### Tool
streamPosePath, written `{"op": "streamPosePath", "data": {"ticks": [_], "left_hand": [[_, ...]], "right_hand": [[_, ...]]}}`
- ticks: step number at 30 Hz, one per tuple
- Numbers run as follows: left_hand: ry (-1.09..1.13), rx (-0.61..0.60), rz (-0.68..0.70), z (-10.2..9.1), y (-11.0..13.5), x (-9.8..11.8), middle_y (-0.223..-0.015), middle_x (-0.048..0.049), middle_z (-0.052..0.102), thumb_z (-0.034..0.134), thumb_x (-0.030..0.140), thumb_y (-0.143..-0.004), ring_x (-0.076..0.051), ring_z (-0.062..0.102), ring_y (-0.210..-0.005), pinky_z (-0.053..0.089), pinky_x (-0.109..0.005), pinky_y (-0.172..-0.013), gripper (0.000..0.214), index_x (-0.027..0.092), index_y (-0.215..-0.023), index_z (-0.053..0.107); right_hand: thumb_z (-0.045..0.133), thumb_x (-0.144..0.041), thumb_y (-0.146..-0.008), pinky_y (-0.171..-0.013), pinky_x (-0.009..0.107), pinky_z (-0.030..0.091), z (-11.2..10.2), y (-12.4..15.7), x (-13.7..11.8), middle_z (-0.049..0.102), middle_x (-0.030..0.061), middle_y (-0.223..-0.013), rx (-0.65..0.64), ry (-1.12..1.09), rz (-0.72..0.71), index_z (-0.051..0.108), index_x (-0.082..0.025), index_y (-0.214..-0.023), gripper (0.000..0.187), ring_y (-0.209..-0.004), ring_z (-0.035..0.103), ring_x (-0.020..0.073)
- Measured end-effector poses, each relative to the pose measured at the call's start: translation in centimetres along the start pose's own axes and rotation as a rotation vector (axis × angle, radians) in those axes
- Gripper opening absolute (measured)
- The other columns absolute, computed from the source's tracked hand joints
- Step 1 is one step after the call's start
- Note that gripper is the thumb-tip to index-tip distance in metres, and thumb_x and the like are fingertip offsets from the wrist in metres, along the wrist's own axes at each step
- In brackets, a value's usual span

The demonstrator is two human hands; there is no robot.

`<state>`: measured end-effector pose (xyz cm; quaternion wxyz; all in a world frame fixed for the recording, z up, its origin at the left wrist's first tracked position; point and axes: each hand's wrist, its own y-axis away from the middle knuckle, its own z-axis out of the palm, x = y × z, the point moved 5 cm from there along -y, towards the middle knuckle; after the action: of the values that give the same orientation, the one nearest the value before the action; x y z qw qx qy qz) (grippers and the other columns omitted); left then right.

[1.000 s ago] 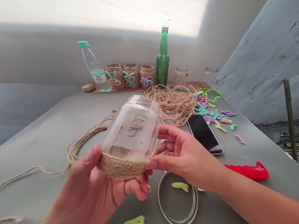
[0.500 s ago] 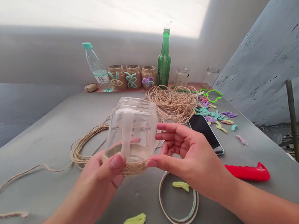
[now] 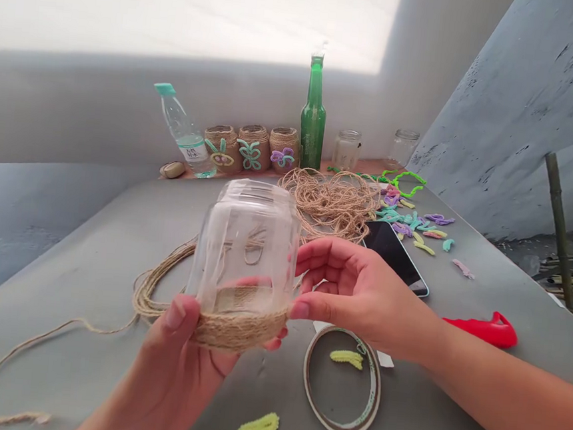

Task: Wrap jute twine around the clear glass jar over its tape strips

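Note:
A clear glass jar (image 3: 256, 266) is held tilted above the table, with a band of jute twine (image 3: 241, 328) wound round its lower end. My left hand (image 3: 175, 342) grips that end from the left, thumb on the near side and fingers passing behind and below. At the band's right edge, my right hand (image 3: 355, 291) is closed, its thumb tip against the twine and its fingers curled beside the glass. Whatever strand lies between them is mostly hidden. A looped coil of twine (image 3: 152, 290) rests behind my left hand, its loose end trailing to the left.
A tape roll (image 3: 307, 371), yellow chenille pieces (image 3: 258, 428), a red-handled tool (image 3: 487, 329) and a phone (image 3: 393, 251) lie around my right arm. Beyond are a twine heap (image 3: 332, 202), a green bottle (image 3: 313, 124), a water bottle (image 3: 187, 139) and twine-wrapped jars (image 3: 253, 148).
The jar has tilted and shifted slightly left, showing more of the twine band. My left thumb has moved left off the band's front. A white scrap now shows by the tape roll.

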<state>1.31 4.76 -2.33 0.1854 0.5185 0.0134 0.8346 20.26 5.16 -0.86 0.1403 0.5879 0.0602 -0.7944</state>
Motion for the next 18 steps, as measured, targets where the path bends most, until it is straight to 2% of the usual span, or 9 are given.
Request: {"op": "streamPosePath", "data": {"ticks": [3,7,11,18], "left_hand": [[0.012,0.03,0.051,0.1,-0.2,0.3,-0.088,-0.0133,0.087,0.085,0.069,-0.068,-0.027,0.08,-0.067,0.07,-0.031,-0.068,0.056,0.019,-0.092,0.088],[0.097,0.045,0.059,0.2,-0.5,0.7,-0.099,-0.0108,0.087,0.09,0.059,-0.068,-0.028,0.081,-0.075,0.071,-0.035,-0.069,0.048,0.021,-0.097,0.086],[0.159,0.029,0.048,0.3,-0.4,0.7,-0.106,-0.0088,0.087,0.091,0.055,-0.07,-0.029,0.082,-0.08,0.072,-0.037,-0.068,0.05,0.025,-0.11,0.083],[0.096,-0.044,0.012,0.4,-0.1,0.2,-0.093,-0.0156,0.086,0.083,0.064,-0.074,-0.029,0.079,-0.066,0.07,-0.035,-0.065,0.053,0.016,-0.096,0.087]], "right_hand": [[0.094,-0.006,-0.07,-0.074,0.019,0.058,0.3,0.3,-0.3,0.072,-0.003,-0.089,-0.003,-0.032,-0.05,0.074,-0.022,-0.096,0.037,-0.081,0.068,0.01],[0.09,-0.011,-0.078,-0.063,0.017,0.05,0.9,0.8,-0.7,0.071,-0.0011,-0.078,-0.062,0.041,-0.071,0.077,-0.018,-0.086,0.016,-0.072,0.061,0.0085],[0.089,-0.013,-0.079,-0.064,0.02,0.049,0.9,1.0,-1.2,0.071,-0.001,-0.081,-0.083,0.1,-0.074,0.076,-0.018,-0.088,0.016,-0.073,0.058,0.0094],[0.089,-0.013,-0.08,-0.073,0.019,0.054,0.8,0.6,-0.5,0.071,-0.0012,-0.085,-0.108,0.016,-0.011,0.072,-0.017,-0.09,0.021,-0.081,0.066,0.01]]}}
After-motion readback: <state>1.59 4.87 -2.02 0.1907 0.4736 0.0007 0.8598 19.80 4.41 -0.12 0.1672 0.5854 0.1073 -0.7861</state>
